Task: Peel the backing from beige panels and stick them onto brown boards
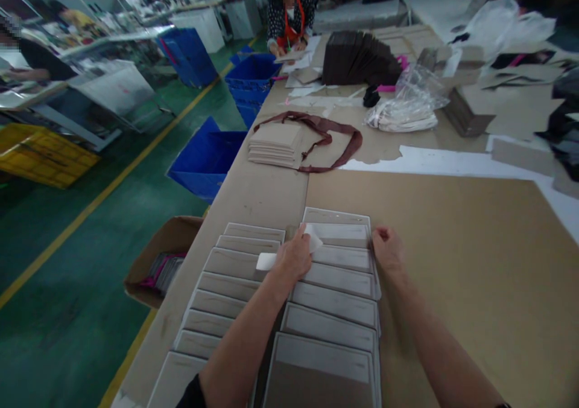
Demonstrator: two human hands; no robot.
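Observation:
My left hand (295, 256) is closed around a white slip of paper or thin card (266, 261), whose ends stick out on both sides of the fingers. It hovers over or rests on the gap between two rows of flat grey rectangular panels; I cannot tell which. The left row (221, 283) and the right row (337, 280) both lie overlapped like shingles, with pale borders. At the right edge of the far panels, my right hand (388, 248) has its fingers curled in a pinch. Whatever it grips there, if anything, is hidden.
A large brown board (461, 263) lies to the right. Beyond are stacked beige pieces (274, 145) with a dark red strap (350, 148), a plastic bag (407, 109) and dark stacked pieces (357, 58). Blue bins (203, 160) and a cardboard box (149, 263) stand left. A person works at the far end.

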